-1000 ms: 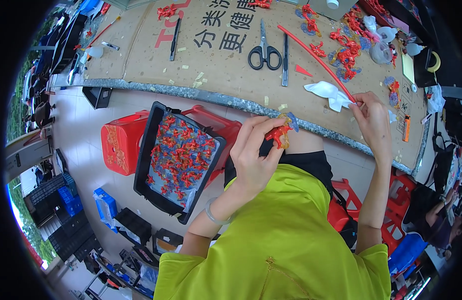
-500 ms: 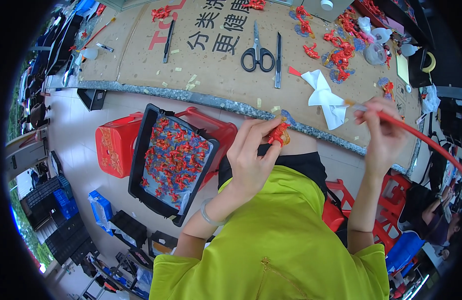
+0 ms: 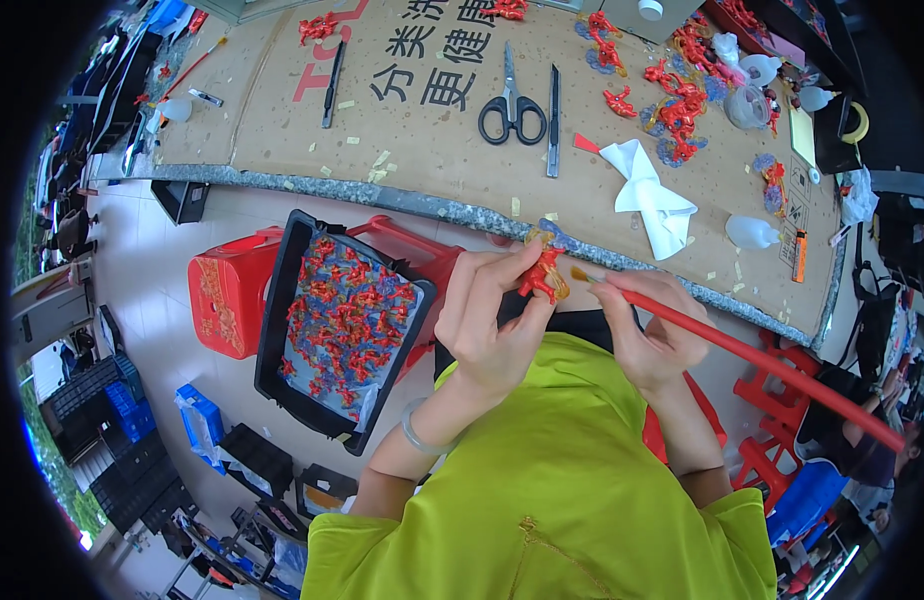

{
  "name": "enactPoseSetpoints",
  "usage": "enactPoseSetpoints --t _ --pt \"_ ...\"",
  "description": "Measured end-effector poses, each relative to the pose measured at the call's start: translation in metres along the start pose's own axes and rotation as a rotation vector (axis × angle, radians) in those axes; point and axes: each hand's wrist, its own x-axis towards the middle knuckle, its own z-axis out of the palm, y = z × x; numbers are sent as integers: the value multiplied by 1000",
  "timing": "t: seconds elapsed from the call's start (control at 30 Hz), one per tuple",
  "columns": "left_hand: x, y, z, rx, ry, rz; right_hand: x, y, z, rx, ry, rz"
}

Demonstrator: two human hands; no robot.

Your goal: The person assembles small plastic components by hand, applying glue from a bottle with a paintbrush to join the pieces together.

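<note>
Near the table's (image 3: 272, 150) left end, a small white bottle (image 3: 177, 109) stands in from the near edge. Below that edge is a red stool (image 3: 225, 295), and beside it a black tray (image 3: 269, 355), apparently propped on another stool, holds many red and blue figures (image 3: 344, 310) within the left hand's reach. Up on the cardboard covering, which likely guards the surface, a dark cutter (image 3: 335, 85) lies toward the far edge, left of the middle.

The left hand (image 3: 489, 335) is just outside the near edge, over the lap, its thumb and fingers pinching a red figurine (image 3: 543, 277) from the left, which seems to keep the right flank exposed. Farther in lie black-handled scissors (image 3: 513, 112) and a second cutter (image 3: 554, 125), put down clear of the working space.

A crumpled white tissue (image 3: 650, 195) lies near the near edge, handy for the right hand (image 3: 658, 328), whose fingers press together around a red-handled brush (image 3: 772, 363) close to its bristles, probably for fine control. The tip is just beside the figurine; contact cannot be told. More red figures (image 3: 682, 112) cluster toward the far right corner, and a white squeeze bottle (image 3: 750, 232) lies near the right end.
</note>
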Motion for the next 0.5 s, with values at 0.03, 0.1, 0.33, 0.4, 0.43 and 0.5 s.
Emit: enactPoseSetpoints --t 0.03,0.1,0.33,0.4,0.43,0.5 --pt "0 -2 0 2 1 0 -1 -5 -3 2 -1 -1" --pt "-2 -5 1 3 -15 22 2 -20 -11 -33 8 -40" --pt "-6 1 3 28 -54 80 8 -5 4 -91 69 -164" --pt "-5 1 6 -30 -94 11 9 -10 -7 -89 61 -121" --pt "-4 0 7 -57 -101 24 11 -11 -17 -84 48 -79" --pt "-3 -3 3 19 -120 -41 14 -10 -42 -59 128 -21"
